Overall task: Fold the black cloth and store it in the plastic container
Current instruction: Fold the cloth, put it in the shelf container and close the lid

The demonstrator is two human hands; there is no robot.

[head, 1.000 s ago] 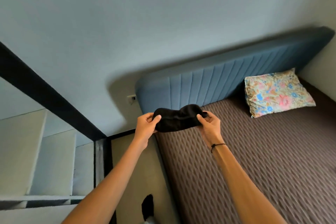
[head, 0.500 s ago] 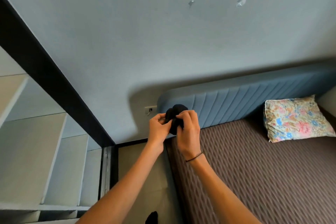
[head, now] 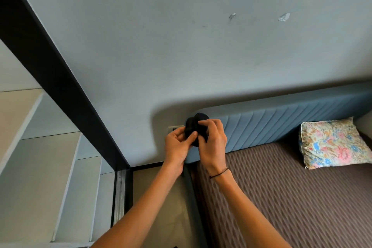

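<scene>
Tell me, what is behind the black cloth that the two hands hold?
Behind the black cloth are the blue headboard's rounded left end and the pale wall. A wall socket peeks out beside it, mostly covered by the cloth and left hand.

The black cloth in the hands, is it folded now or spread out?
Folded. The black cloth is a small compact bundle pinched between the left hand and the right hand, with no loose part hanging.

I record the cloth [head: 196, 127] as plain black. The wall [head: 181, 46] is pale grey-blue, the headboard [head: 281, 127] a deeper blue with stitched vertical ribs. The bedspread [head: 291, 197] is brown with a wavy ridged pattern. The pillow [head: 334, 143] is cream with pink, blue and orange flowers. I note a black band [head: 219, 173] on the right wrist.
</scene>
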